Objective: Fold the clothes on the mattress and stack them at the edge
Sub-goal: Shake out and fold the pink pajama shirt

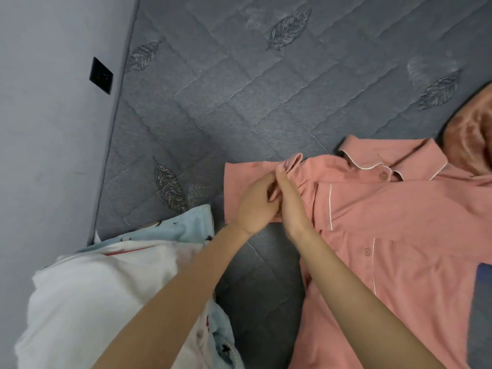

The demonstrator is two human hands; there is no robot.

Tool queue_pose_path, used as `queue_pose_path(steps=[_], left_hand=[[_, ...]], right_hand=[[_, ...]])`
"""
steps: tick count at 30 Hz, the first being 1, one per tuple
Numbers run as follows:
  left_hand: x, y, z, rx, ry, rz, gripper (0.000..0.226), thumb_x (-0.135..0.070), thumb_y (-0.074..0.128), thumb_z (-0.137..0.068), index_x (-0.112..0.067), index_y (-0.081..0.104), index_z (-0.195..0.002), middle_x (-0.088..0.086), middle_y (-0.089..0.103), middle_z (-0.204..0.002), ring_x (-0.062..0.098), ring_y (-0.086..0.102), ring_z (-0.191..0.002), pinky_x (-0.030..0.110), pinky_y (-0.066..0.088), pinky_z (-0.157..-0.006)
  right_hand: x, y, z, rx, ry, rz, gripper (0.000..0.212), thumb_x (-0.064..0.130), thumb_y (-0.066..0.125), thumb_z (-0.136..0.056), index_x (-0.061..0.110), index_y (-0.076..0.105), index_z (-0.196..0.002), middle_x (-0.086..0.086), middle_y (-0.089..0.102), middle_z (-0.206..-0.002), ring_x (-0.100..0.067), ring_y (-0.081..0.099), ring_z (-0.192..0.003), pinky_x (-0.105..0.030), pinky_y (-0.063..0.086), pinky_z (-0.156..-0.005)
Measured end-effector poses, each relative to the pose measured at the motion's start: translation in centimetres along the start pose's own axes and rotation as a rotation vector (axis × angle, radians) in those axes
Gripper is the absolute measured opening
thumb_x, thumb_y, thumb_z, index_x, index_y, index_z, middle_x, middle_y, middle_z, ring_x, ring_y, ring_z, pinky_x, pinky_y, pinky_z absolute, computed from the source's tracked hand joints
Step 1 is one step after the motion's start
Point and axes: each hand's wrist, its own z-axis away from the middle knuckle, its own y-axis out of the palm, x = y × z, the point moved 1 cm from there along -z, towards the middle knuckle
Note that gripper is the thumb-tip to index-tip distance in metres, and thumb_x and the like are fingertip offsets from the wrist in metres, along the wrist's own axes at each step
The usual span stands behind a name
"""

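- Two bare hands meet at the middle of the frame, over the shoulder of a salmon-pink collared shirt (386,235) with white piping and matching buttons.
- The pink collared shirt lies flat, front up, across the right half of the frame on a grey quilted mattress (226,89) stitched with leaf shapes. Its collar (394,153) points to the upper right.
- Its short sleeve (239,179) spreads out to the left, flat on the mattress.
- The left hand (255,206) rests on that sleeve, its fingers (267,186) curled in and grasping the pink cloth near the shoulder seam.
- The right hand (291,206) is pressed against the left one, and its fingers (281,173) pinch a small raised ridge of the same cloth at the shoulder.
- A rumpled white cloth garment (93,302) sits at the lower left, on top of a light blue fabric (194,225) with small dark prints. The left forearm passes over both.
- A shiny orange-brown satin garment (471,134) lies at the right edge, just beyond the collar.
- A dark blue patch (483,278) shows at the right edge, against the shirt front; what it is cannot be told.
- A pale grey wall (48,129) fills the left side and carries a black square socket plate (101,75) at the upper left.
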Motion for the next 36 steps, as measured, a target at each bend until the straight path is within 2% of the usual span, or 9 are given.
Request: queue_pose_path(steps=[3, 4, 7, 13, 16, 22, 27, 32, 36], left_hand=[[-2.5, 3.5, -0.2, 0.046, -0.058, 0.080, 0.023, -0.011, 0.050, -0.092, -0.017, 0.063, -0.110, -0.015, 0.065, -0.086, -0.004, 0.060, -0.078, 0.008, 0.044, -0.067], [-3.2, 4.7, -0.3, 0.089, -0.069, 0.103, 0.023, -0.008, 0.051, -0.091, -0.013, 0.063, -0.110, -0.009, 0.067, -0.088, 0.000, 0.062, -0.079, 0.016, 0.049, -0.069], [-6.3, 9.0, 0.0, 0.200, -0.068, 0.178, 0.029, 0.002, 0.052, -0.087, -0.006, 0.060, -0.115, 0.005, 0.068, -0.097, 0.014, 0.065, -0.084, 0.032, 0.054, -0.077], [-11.7, 16.3, 1.4, 0.393, -0.078, 0.411, 0.053, -0.005, 0.055, -0.094, -0.022, 0.041, -0.143, -0.005, 0.061, -0.118, 0.003, 0.060, -0.105, 0.012, 0.043, -0.094], [-12.5, 19.3, 1.1, 0.201, -0.074, 0.295, 0.041, -0.003, 0.049, -0.096, -0.023, 0.051, -0.133, -0.001, 0.063, -0.123, 0.008, 0.060, -0.110, 0.011, 0.042, -0.093], [-10.8, 25.2, -0.7, 0.160, -0.008, -0.280, 0.051, -0.002, 0.045, -0.094, -0.013, 0.041, -0.143, 0.009, 0.041, -0.146, 0.027, 0.034, -0.136, 0.030, 0.019, -0.115], [-8.7, 28.0, -0.4, 0.403, -0.259, -0.598, 0.059, -0.021, 0.039, -0.098, -0.033, 0.017, -0.151, 0.002, -0.007, -0.161, 0.022, -0.007, -0.148, 0.047, 0.003, -0.119], [-7.9, 27.4, 1.0, 0.351, -0.155, -0.716, 0.065, -0.012, 0.037, -0.097, -0.032, 0.010, -0.152, 0.004, -0.014, -0.160, 0.024, -0.015, -0.147, 0.050, -0.006, -0.118], [-7.3, 26.1, 3.6, 0.217, -0.042, -0.745, 0.064, -0.017, 0.038, -0.099, -0.031, 0.007, -0.152, 0.005, -0.011, -0.161, 0.025, -0.017, -0.146, 0.039, -0.023, -0.112]], right_hand=[[0.6, -3.9, -0.2, -0.073, -0.028, -0.044, 0.036, 0.047, 0.050, -0.095, 0.014, 0.063, -0.102, 0.022, 0.068, -0.086, 0.009, 0.051, -0.097, -0.021, 0.035, -0.094], [1.0, -5.6, -0.1, -0.118, -0.023, -0.027, 0.029, 0.043, 0.052, -0.095, 0.018, 0.064, -0.088, 0.016, 0.067, -0.069, 0.005, 0.064, -0.070, -0.009, 0.038, -0.061], [2.2, -11.4, 0.2, -0.233, 0.022, 0.046, 0.029, 0.038, 0.058, -0.092, 0.019, 0.055, -0.071, 0.010, 0.052, -0.051, -0.005, 0.051, -0.049, -0.018, 0.041, -0.046], [5.9, -23.9, 1.5, -0.429, -0.011, 0.125, 0.014, 0.020, 0.060, -0.089, 0.020, 0.061, -0.075, 0.006, 0.059, -0.065, -0.016, 0.054, -0.067, -0.027, 0.044, -0.060], [6.8, -30.1, 1.6, -0.514, 0.028, 0.138, 0.020, 0.019, 0.065, -0.088, 0.008, 0.068, -0.104, -0.006, 0.070, -0.097, -0.016, 0.064, -0.088, -0.025, 0.050, -0.075], [6.6, -38.7, 1.6, -0.511, 0.064, 0.253, 0.031, 0.005, 0.066, -0.083, 0.006, 0.060, -0.113, 0.001, 0.062, -0.086, -0.007, 0.055, -0.070, -0.019, 0.045, -0.061], [6.5, -42.3, 2.0, -0.574, -0.031, 0.622, 0.019, -0.001, 0.050, -0.081, 0.017, 0.049, -0.076, 0.002, 0.049, -0.067, -0.012, 0.043, -0.059, -0.019, 0.034, -0.053], [5.5, -42.9, 3.6, -0.484, -0.241, 0.848, 0.060, -0.004, 0.056, -0.080, 0.002, 0.043, -0.138, -0.016, 0.047, -0.133, -0.025, 0.041, -0.124, -0.035, 0.031, -0.109], [3.5, -41.2, 6.2, -0.393, -0.374, 0.972, 0.065, -0.002, 0.065, -0.080, 0.008, 0.045, -0.141, -0.016, 0.038, -0.147, -0.032, 0.033, -0.136, -0.041, 0.027, -0.112]])
